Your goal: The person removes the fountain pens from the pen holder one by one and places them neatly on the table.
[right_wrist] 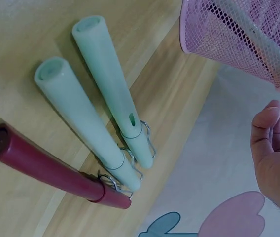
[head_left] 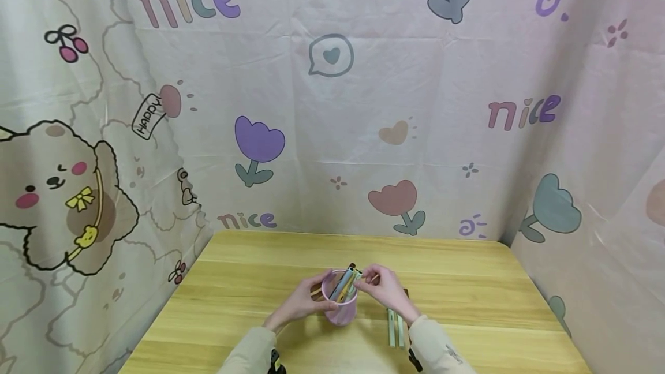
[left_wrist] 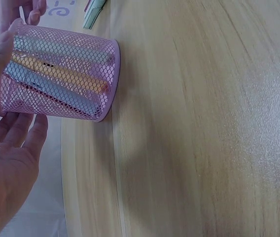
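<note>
My left hand [head_left: 306, 298] grips a pink mesh pen cup [head_left: 341, 313] near its rim, with the thumb and fingers on opposite sides. Several pens lean inside, among them a blue-grey pen [left_wrist: 56, 89], an orange-yellow pen [left_wrist: 61, 73] and a pale green pen [left_wrist: 63, 48] seen through the mesh. At the rim's right side, my right hand [head_left: 385, 288] pinches the top of the pale green pen between thumb and fingertips. In the right wrist view, the fingertips [right_wrist: 273, 104] are right beside the rim.
Two pale green pens [right_wrist: 105, 74] with wire clips and a dark red pen [right_wrist: 51, 165] lie side by side on the wooden table [head_left: 218, 305], right of the cup, partly under my right forearm in the head view. A patterned curtain [head_left: 332, 120] hangs behind the table.
</note>
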The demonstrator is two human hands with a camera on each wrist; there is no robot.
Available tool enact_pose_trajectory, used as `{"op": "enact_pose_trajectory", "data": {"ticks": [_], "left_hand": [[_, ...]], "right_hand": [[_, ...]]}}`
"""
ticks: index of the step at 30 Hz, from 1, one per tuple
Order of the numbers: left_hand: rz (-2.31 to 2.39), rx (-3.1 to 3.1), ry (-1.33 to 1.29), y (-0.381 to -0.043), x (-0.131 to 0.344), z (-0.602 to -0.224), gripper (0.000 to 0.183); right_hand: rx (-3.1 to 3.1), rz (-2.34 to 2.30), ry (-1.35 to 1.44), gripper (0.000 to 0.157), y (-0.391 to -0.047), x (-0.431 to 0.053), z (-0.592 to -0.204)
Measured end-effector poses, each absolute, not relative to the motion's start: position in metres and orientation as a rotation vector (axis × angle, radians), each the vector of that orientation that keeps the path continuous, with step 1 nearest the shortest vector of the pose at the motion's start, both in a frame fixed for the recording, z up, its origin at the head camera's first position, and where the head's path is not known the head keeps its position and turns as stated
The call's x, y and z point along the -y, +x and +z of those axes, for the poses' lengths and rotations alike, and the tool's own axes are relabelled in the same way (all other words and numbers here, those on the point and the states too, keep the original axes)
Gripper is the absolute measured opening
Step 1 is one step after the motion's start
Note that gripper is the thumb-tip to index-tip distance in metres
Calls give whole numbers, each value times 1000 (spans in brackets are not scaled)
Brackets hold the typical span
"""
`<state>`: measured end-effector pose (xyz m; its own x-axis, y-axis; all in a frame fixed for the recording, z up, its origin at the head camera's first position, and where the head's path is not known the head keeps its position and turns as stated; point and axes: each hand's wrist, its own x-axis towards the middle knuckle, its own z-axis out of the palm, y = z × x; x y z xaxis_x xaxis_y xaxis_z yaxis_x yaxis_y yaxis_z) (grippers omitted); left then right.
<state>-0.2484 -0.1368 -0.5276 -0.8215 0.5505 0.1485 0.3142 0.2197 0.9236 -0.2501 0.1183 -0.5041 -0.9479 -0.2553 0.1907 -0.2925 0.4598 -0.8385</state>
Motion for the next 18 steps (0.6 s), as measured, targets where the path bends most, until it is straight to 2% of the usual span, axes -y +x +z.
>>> {"op": "enact_pose_trajectory", "data": {"ticks": [18], "left_hand": [[1636,-2310,826,-249,136,-530,87]], "right_hand": [[2651,1502,525,20,-252,-113,-508]]}}
